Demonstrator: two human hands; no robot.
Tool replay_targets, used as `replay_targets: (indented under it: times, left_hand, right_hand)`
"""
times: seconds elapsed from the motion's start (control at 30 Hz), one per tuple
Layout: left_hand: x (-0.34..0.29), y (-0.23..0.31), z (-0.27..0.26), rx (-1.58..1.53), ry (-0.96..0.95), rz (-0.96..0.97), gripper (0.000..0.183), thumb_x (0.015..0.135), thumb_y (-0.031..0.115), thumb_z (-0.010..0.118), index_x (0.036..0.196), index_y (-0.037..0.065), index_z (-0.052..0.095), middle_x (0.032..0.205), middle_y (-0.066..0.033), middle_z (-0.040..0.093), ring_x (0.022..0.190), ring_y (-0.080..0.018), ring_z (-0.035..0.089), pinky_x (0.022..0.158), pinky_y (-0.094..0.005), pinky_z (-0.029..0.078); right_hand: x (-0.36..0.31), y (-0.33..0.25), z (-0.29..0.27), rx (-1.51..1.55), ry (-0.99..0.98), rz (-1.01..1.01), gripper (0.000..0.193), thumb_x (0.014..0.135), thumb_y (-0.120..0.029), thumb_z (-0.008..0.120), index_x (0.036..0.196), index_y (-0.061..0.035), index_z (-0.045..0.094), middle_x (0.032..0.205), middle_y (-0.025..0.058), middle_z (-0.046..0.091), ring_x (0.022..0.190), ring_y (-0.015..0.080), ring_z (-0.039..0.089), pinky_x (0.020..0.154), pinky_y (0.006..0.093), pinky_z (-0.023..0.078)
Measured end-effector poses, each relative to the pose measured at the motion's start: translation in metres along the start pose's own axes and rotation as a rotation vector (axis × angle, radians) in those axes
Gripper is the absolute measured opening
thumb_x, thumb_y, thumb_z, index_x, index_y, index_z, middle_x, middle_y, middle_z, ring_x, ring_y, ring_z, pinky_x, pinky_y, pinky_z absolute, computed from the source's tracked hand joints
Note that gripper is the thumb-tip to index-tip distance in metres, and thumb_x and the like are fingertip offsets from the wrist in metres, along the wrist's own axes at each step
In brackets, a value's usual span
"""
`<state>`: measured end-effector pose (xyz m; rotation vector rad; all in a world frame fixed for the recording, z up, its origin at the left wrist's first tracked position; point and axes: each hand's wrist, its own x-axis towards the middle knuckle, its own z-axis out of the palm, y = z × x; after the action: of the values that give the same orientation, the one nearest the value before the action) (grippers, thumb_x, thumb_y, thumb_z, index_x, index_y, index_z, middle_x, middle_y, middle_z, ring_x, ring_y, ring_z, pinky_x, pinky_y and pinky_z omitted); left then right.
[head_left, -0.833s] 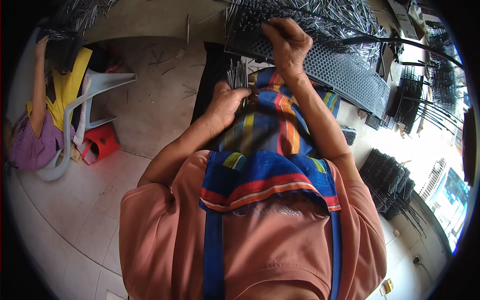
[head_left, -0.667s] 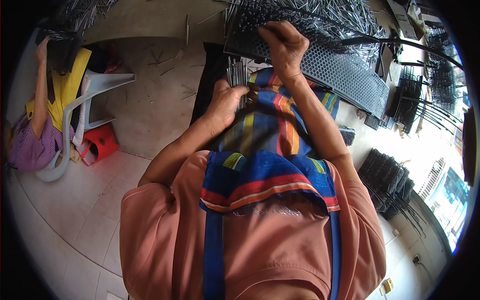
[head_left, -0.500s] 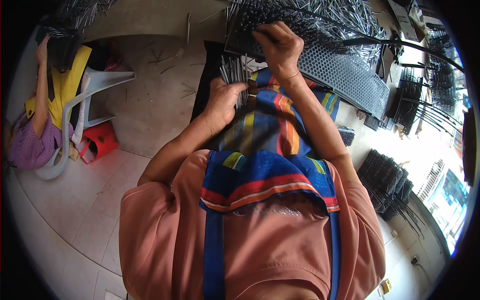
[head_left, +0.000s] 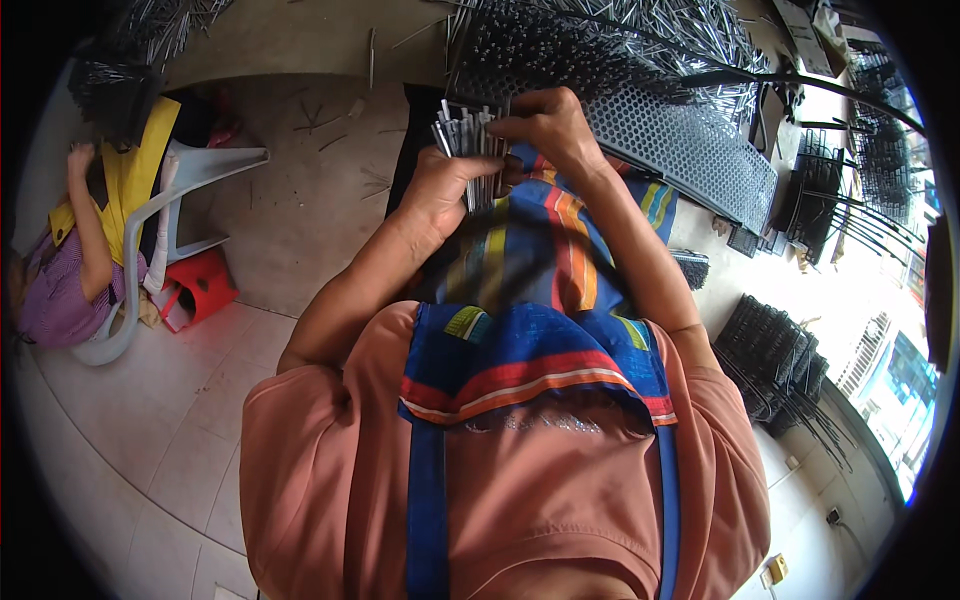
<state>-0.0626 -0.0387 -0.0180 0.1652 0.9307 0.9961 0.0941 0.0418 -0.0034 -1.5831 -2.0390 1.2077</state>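
A bundle of thin grey rods [head_left: 468, 135] stands roughly upright in my left hand [head_left: 445, 187], whose fingers are wrapped round it with the thumb across the front. My right hand [head_left: 553, 128] is at the right side of the bundle's upper end, its thumb and forefinger pinched on the rods there; how many it grips I cannot make out. Just beyond both hands lies a dark perforated panel [head_left: 690, 150] with a honeycomb of holes. Its far left part is packed with upright rods [head_left: 545, 60], while the near right part shows bare holes.
Behind the panel is a heap of loose rods [head_left: 690, 35]. A dark curved bar [head_left: 800, 82] crosses at the right. Stacked black wire racks [head_left: 770, 360] stand on the floor at right. At left, another person [head_left: 75, 270] sits on a grey plastic chair [head_left: 135, 260] beside a red bag [head_left: 198, 288].
My right hand has come down and nearer from over the panel's packed rods to the bundle. My left hand stays nearly in place. The other person's hand has lowered.
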Motion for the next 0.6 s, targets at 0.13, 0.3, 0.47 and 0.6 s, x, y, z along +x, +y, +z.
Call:
replay_targets:
  times: [0.13, 0.3, 0.47, 0.6]
  left_hand:
    - [-0.003, 0.001, 0.010, -0.059, 0.008, 0.035, 0.017, 0.085, -0.006, 0.059, 0.101, -0.006, 0.063, 0.089, -0.0182, 0.069, 0.076, -0.0277, 0.071, 0.067, -0.0376, 0.059]
    - [0.000, -0.004, 0.002, -0.018, 0.151, -0.019, 0.012, 0.085, -0.002, 0.060, 0.097, -0.003, 0.065, 0.085, -0.0158, 0.069, 0.073, -0.0256, 0.070, 0.064, -0.0360, 0.058]
    - [0.003, -0.015, 0.002, 0.028, 0.168, 0.055, 0.014, 0.083, -0.004, 0.060, 0.096, -0.001, 0.066, 0.082, -0.0145, 0.068, 0.070, -0.0238, 0.069, 0.064, -0.0358, 0.058]
    - [0.001, -0.014, 0.002, 0.062, 0.155, 0.013, 0.019, 0.083, -0.007, 0.058, 0.100, -0.002, 0.065, 0.086, -0.0151, 0.069, 0.075, -0.0244, 0.069, 0.066, -0.0353, 0.057]
  right_hand:
    - [-0.006, -0.001, -0.005, 0.533, -0.027, 0.276, 0.013, 0.075, -0.012, 0.075, 0.077, 0.0004, 0.070, 0.061, 0.0028, 0.062, 0.056, 0.0094, 0.055, 0.053, 0.0260, 0.043]
    - [-0.001, -0.010, -0.005, 0.775, 0.549, -0.064, 0.002, 0.080, -0.001, 0.072, 0.080, -0.0002, 0.071, 0.065, -0.0036, 0.060, 0.059, 0.0037, 0.050, 0.054, 0.0199, 0.038]
    - [0.015, 0.007, -0.003, 0.467, 0.674, -0.347, 0.007, 0.077, 0.004, 0.072, 0.084, 0.0014, 0.071, 0.074, 0.0006, 0.066, 0.071, 0.0053, 0.059, 0.066, 0.0195, 0.047]
    - [0.014, 0.006, -0.006, 0.327, 0.625, -0.373, 0.009, 0.076, 0.005, 0.072, 0.085, 0.0014, 0.071, 0.078, 0.0023, 0.067, 0.074, 0.0055, 0.060, 0.067, 0.0197, 0.048]
